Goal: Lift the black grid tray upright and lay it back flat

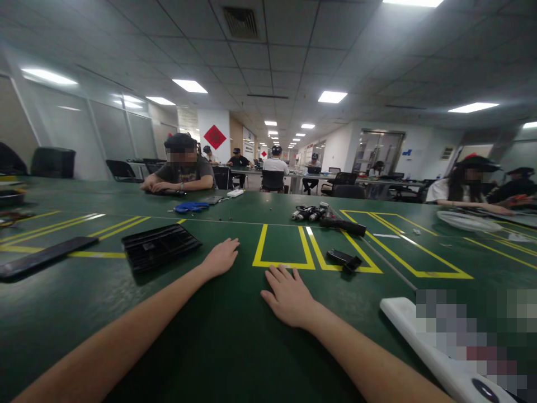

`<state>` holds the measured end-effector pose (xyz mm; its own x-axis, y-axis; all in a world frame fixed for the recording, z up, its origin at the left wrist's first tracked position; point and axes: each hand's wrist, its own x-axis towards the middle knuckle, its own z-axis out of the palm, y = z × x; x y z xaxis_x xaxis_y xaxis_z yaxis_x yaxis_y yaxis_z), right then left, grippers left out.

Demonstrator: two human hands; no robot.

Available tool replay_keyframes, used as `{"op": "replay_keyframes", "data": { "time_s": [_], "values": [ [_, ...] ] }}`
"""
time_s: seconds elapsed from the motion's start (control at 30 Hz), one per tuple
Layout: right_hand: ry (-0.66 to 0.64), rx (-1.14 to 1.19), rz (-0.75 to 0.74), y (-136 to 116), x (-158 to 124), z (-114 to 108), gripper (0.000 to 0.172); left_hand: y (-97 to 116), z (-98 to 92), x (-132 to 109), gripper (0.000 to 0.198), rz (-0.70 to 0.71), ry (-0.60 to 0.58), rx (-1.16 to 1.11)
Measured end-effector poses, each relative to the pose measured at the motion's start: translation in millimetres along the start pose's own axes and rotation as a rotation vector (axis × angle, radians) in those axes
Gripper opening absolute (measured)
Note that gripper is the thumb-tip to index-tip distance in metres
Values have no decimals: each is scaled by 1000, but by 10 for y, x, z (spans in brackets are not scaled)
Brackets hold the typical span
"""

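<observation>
The left hand (221, 257), fingers outstretched, has a ribbed black tray (161, 247) at its nine o'clock on the table (218, 341). The right hand (290, 295), fingers spread, has a small black part (343, 259) at its two o'clock.

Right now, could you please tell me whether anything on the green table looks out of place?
Slightly: beyond the right hand, the small black part sits skewed to the yellow tape outline. No spill shows.

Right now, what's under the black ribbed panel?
The black ribbed panel lies on the green tabletop; yellow tape runs up to its left side. Whatever is directly beneath is covered.
</observation>
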<state>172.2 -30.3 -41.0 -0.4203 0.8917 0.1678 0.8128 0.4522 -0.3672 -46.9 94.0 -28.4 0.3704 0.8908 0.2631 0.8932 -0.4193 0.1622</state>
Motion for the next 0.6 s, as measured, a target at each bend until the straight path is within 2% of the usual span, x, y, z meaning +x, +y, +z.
{"op": "replay_keyframes", "data": {
  "time_s": [0.07, 0.13, 0.17, 0.23, 0.3, 0.4, 0.5, 0.6],
  "values": [
    [10, -24, -10, -5, 8, -11, 59, 152, -47, -98, 46, 74, 87, 44],
    [35, -49, -31, 15, 31, -67, 54, 387, -82, -252, 48, 197, 113, 57],
    [59, -69, -30, 49, 45, -116, 51, 518, -94, -342, 49, 261, 71, 38],
    [139, -137, 20, 184, 65, -247, 45, 757, -115, -513, 52, 368, -89, -39],
    [251, -245, 159, 413, 58, -391, 43, 920, -141, -637, 54, 399, -226, -125],
    [373, -442, 459, 825, -16, -538, 44, 1000, -182, -715, 54, 345, -288, -227],
    [348, -513, 739, 1120, -109, -554, 43, 992, -190, -728, 54, 318, -295, -260],
    [304, -457, 849, 1206, -149, -510, 36, 976, -176, -695, 50, 339, -264, -229]
  ]
}}
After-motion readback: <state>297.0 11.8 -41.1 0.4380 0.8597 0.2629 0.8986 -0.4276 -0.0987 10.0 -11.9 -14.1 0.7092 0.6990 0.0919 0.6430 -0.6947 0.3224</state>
